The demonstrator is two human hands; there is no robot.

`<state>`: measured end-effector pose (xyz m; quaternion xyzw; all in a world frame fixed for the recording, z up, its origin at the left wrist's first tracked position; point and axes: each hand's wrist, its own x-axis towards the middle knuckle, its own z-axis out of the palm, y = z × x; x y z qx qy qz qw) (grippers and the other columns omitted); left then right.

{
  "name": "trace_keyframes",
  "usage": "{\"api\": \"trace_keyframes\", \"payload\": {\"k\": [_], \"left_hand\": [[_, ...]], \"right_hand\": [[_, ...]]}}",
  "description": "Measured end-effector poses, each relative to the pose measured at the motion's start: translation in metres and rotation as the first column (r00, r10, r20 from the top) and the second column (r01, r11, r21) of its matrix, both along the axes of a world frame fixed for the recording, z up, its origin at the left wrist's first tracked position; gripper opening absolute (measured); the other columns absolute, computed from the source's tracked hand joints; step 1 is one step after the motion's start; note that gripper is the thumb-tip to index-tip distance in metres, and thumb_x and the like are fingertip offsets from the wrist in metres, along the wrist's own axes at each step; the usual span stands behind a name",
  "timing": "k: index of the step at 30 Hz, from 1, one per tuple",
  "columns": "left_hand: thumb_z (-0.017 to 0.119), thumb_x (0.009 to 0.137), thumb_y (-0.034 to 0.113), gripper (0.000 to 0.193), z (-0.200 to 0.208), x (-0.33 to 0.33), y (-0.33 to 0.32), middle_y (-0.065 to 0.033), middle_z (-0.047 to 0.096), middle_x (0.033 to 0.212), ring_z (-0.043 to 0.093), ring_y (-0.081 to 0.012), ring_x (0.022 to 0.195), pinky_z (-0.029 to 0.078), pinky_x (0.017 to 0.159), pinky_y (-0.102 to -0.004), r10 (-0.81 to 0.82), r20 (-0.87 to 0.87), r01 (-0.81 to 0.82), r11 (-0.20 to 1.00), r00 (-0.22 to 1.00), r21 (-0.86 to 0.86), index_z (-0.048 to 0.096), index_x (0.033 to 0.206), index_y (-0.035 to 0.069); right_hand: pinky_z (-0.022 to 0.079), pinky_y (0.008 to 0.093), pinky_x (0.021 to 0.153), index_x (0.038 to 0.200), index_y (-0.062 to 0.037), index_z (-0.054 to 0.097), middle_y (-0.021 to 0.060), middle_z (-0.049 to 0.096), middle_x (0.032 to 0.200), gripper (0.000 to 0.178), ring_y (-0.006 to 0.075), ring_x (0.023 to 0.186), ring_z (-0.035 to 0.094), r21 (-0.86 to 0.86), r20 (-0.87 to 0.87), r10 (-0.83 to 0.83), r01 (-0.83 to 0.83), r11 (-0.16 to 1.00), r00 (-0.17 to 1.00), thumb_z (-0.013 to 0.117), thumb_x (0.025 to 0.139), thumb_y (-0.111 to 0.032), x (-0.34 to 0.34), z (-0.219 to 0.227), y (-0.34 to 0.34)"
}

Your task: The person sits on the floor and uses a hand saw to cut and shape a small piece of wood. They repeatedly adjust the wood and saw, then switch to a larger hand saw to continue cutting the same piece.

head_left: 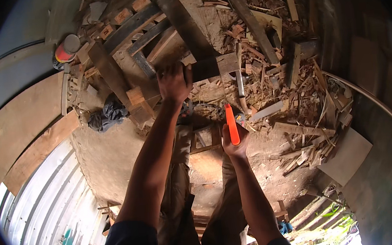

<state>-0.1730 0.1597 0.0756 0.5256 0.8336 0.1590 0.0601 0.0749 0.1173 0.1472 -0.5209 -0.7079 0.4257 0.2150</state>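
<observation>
My left hand (173, 84) is closed over the left part of a short wooden board (207, 68), which lies crosswise in front of me. Its fingers wrap over the far edge, and the board's right end looks lighter and freshly lit. In my right hand (234, 143) is a handsaw (232, 126), gripped by its bright orange handle. The thin blade is seen nearly edge-on and runs away from me to the board, right of my left hand. Whether its teeth have cut into the wood cannot be made out.
Dark beams (181, 22) and small blocks lie beyond the board. Wood scraps (267, 80) cover the ground at right, near a metal bar (240, 83). A dark crumpled cloth (108, 114) and a red-and-yellow can (67, 49) are at left. Corrugated sheet (49, 217) stands lower left.
</observation>
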Motion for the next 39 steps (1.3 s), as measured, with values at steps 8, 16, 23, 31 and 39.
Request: {"api": "trace_keyframes", "payload": {"k": [8,16,23,31,39], "left_hand": [[0.053,0.096,0.031,0.029,-0.016,-0.013,0.019,-0.0186,0.069,0.086,0.068,-0.037,0.087,0.047,0.084,-0.0519,-0.002,0.04,0.006,0.996,0.999,-0.093,0.063,0.092,0.004],[0.049,0.097,0.047,0.058,0.001,0.004,0.106,-0.0208,0.058,0.126,0.056,-0.0331,0.122,0.035,0.1,-0.0572,0.509,0.124,-0.492,0.859,0.852,-0.143,0.046,0.132,0.001],[0.043,0.098,0.05,0.067,-0.001,0.022,0.139,-0.0202,0.059,0.131,0.055,-0.032,0.125,0.03,0.103,-0.0541,0.669,0.059,-0.64,0.73,0.741,-0.238,0.038,0.141,-0.001],[0.041,0.098,0.047,0.075,0.01,0.019,0.146,-0.0209,0.058,0.134,0.057,-0.0327,0.124,0.025,0.111,-0.0582,0.676,0.112,-0.584,0.697,0.728,-0.416,0.029,0.15,-0.006],[0.046,0.096,0.051,0.079,0.009,0.021,0.141,-0.0214,0.059,0.132,0.057,-0.0336,0.122,0.025,0.111,-0.0581,0.665,0.131,-0.614,0.735,0.735,-0.286,0.03,0.148,-0.007]], "right_hand": [[0.036,0.0419,0.044,0.064,-0.0023,0.05,0.0136,0.05,0.055,0.026,0.0324,0.045,0.05,0.085,-0.011,0.041,-0.04,0.996,0.999,0.064,0.086,-0.006,-0.018,0.001,0.033],[0.044,0.0403,0.044,0.067,-0.0025,0.056,0.0134,0.056,0.059,0.016,0.0327,0.046,0.056,0.266,0.126,0.259,-0.284,0.921,0.958,0.066,0.08,-0.005,-0.004,-0.019,0.1],[0.043,0.0405,0.045,0.069,-0.0011,0.057,0.0149,0.056,0.059,0.016,0.0344,0.048,0.057,0.115,0.073,0.23,-0.237,0.965,0.97,0.066,0.081,-0.006,0.005,-0.025,0.101],[0.043,0.0417,0.045,0.069,-0.0013,0.058,0.0147,0.056,0.059,0.016,0.0348,0.049,0.057,0.003,0.057,0.181,-0.182,0.983,0.982,0.066,0.083,-0.005,-0.003,-0.004,0.109],[0.042,0.0405,0.044,0.064,-0.0027,0.055,0.0137,0.054,0.055,0.021,0.0316,0.045,0.056,0.093,0.026,0.243,-0.245,0.965,0.97,0.066,0.083,-0.005,0.002,-0.019,0.108]]}}
